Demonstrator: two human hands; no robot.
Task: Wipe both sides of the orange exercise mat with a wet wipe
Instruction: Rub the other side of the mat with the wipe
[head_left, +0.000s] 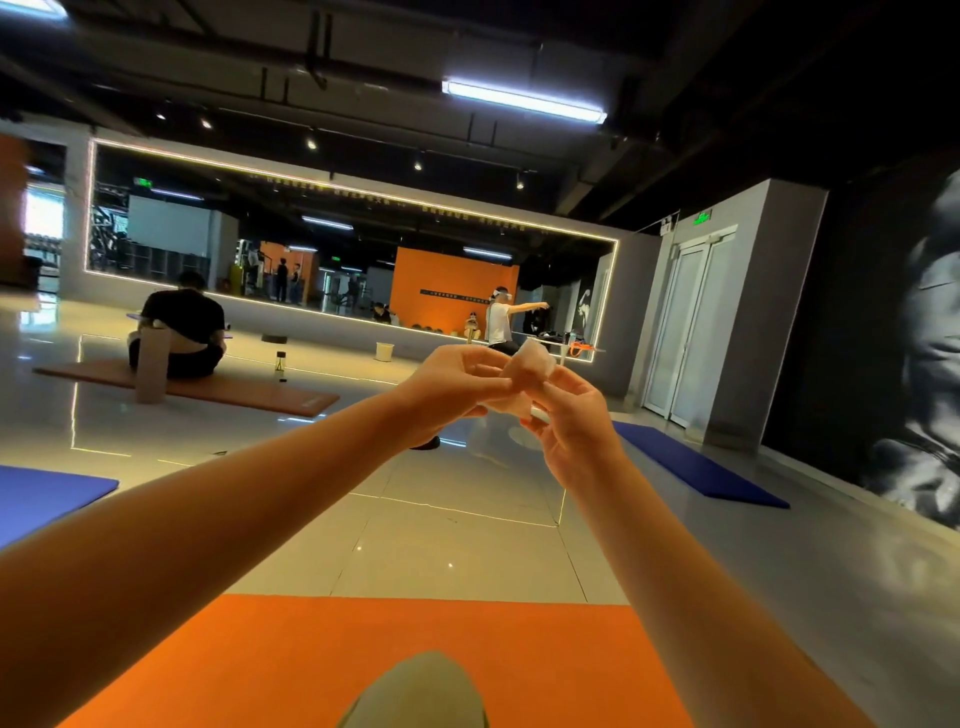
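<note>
The orange exercise mat (291, 660) lies flat on the floor at the bottom of the view, with my knee on its near part. Both arms are stretched out and raised well above it. My left hand (447, 387) and my right hand (569, 415) meet in mid-air and pinch a white wet wipe (530, 361) between their fingertips. The wipe is bunched and partly hidden by my fingers.
A blue mat (696, 467) lies to the right and another blue mat (41, 499) at the left edge. A person sits on a reddish mat (249, 395) at the left, with a bottle (281, 366) beside it. A wall mirror and a white bucket (384, 352) stand far ahead.
</note>
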